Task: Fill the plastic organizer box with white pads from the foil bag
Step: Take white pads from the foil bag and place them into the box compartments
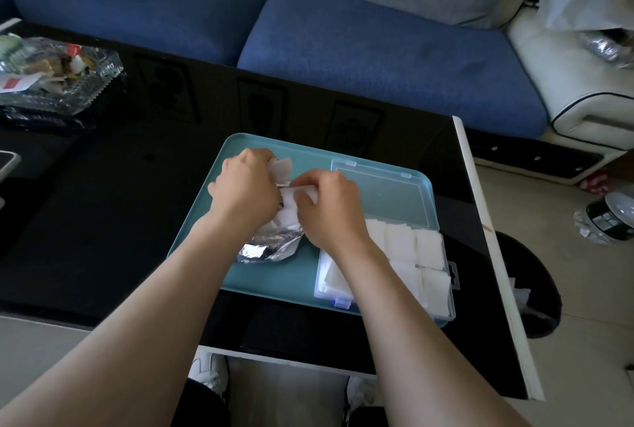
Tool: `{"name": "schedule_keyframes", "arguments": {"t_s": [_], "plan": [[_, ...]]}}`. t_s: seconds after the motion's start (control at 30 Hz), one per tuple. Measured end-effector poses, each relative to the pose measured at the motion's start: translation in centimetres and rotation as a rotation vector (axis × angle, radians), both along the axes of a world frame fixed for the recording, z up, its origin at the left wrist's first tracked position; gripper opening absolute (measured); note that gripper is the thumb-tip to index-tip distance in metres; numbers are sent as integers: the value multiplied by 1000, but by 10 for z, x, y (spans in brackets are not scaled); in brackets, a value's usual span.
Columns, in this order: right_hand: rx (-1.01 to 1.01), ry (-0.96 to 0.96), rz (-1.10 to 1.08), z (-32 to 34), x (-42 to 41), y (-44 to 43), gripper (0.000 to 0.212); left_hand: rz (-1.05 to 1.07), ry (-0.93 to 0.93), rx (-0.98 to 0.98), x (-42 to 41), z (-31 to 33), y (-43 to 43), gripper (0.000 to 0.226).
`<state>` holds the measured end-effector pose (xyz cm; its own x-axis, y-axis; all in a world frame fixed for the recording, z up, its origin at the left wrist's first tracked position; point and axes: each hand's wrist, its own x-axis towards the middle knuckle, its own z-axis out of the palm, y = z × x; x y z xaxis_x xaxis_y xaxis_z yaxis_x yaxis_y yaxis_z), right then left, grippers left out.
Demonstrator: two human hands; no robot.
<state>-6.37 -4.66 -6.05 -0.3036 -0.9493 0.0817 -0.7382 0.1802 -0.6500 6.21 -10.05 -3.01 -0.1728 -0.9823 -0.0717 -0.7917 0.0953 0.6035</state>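
Head view: crumpled silver foil bag (271, 248), white pads (399, 238) filling organizer box (449, 293).

The foil bag (271, 245) is a thin, crinkled metallic film, very shiny. The white pads (425, 245) look soft, matt and fibrous, like cloth. The organizer box (380, 197) is clear, smooth, hard plastic with a light gloss. The teal tray (274, 279) under them looks like smooth, nearly matt plastic. The black surface (137, 203) is glossy and gives reflections.

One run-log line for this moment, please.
left hand grips white pads | right hand pinches white pads | foil bag on teal tray beneath hands | organizer box open, holds pads
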Motion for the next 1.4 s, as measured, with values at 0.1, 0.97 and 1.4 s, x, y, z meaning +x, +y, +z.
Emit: {"name": "schedule_keyframes", "arguments": {"t_s": [0.1, 0.97, 1.4], "plan": [[-139, -154, -69, 13, -6, 1, 25, 17, 24, -50, -4, 2, 0, 28], [-297, 12, -82, 65, -70, 62, 39, -177, 946, 480, -61, 16, 35, 25], [-189, -255, -319, 60, -86, 59, 41, -158, 1026, 655, -78, 13, 39, 34]]}}
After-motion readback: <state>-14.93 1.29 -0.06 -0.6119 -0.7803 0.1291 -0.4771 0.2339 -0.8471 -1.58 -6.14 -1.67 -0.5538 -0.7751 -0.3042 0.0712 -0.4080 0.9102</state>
